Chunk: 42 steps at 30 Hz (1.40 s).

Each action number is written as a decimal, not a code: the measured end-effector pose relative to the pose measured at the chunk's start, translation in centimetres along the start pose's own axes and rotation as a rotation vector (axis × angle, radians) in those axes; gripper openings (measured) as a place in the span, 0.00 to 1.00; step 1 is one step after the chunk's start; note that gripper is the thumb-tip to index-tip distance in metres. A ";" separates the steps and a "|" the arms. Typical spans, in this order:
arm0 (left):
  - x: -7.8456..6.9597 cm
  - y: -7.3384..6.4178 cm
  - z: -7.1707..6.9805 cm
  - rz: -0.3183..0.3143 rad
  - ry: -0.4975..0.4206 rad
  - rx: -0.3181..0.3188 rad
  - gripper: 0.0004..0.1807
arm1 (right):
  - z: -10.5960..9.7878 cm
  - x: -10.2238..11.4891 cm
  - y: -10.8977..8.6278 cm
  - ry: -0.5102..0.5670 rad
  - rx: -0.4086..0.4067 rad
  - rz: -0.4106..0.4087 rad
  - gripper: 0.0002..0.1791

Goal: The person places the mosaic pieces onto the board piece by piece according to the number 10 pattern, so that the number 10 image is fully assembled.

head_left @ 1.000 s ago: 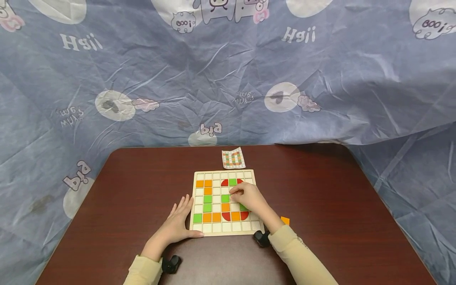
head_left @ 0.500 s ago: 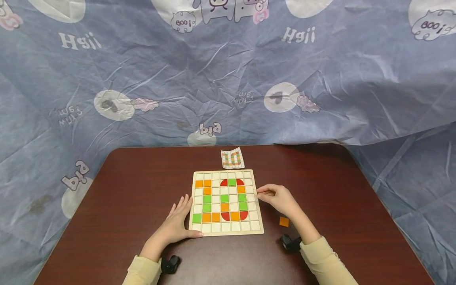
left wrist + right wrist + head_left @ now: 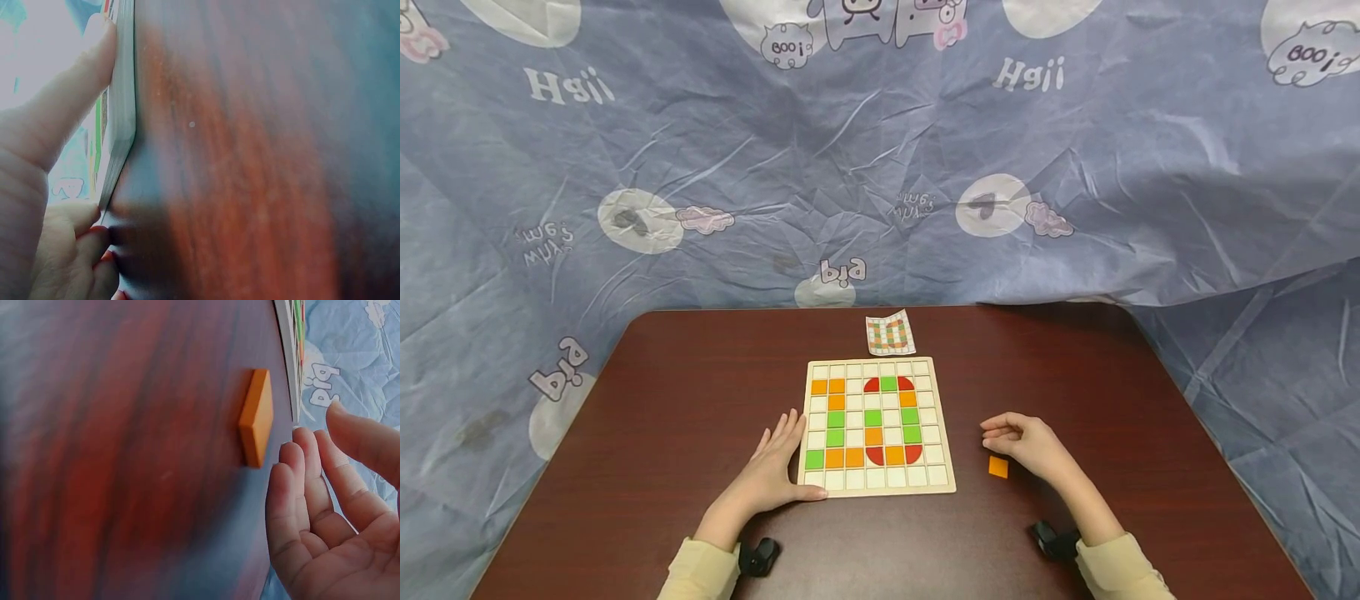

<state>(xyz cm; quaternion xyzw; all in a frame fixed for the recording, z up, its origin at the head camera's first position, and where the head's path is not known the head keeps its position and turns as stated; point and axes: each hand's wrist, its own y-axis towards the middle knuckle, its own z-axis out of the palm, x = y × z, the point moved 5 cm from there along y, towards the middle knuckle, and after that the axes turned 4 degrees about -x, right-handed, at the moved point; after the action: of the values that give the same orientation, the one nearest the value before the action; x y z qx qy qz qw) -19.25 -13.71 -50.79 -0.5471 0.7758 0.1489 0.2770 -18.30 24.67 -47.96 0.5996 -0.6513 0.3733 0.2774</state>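
Note:
A square wooden grid board (image 3: 897,477) lies on the table with orange, green and red tiles set in its cells. Along its left side and front corner rests my left hand (image 3: 772,475), fingers straight at the edge, the thumb over the front rim. Right of the board, one loose orange square tile (image 3: 997,467) lies flat. My right hand (image 3: 1033,446) hovers just behind and beside that tile, fingers loosely bent and nothing between them. In the right wrist view the thumb stands apart from the fingers, and the orange tile (image 3: 256,419) is beyond the fingertips.
Behind the board lies a small paper card (image 3: 891,333) printted with a coloured grid pattern. The dark red-brown table (image 3: 737,358) ends at a blue-grey patterned cloth (image 3: 880,167) hanging behind it.
My right hand has left the board and moved right, towards the loose orange tile. An orange tile shows in the right column where the hand was. My left hand stays put.

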 end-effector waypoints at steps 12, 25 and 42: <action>-0.1 -0.1 -0.1 0.009 -0.001 0.002 0.70 | -0.3 -1.0 -1.9 -0.136 0.009 0.005 0.17; -0.1 0.0 0.0 -0.004 0.001 0.003 0.70 | 0.2 -0.9 -2.1 -0.209 -0.007 -0.020 0.17; 0.1 0.0 0.1 0.004 0.011 -0.005 0.69 | 0.6 -0.5 -1.8 -0.156 0.038 -0.038 0.11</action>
<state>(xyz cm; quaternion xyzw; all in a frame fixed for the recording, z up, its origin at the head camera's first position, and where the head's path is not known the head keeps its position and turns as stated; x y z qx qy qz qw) -19.22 -13.71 -50.94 -0.5470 0.7780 0.1484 0.2710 -16.46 24.48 -48.38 0.6441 -0.6523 0.3326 0.2214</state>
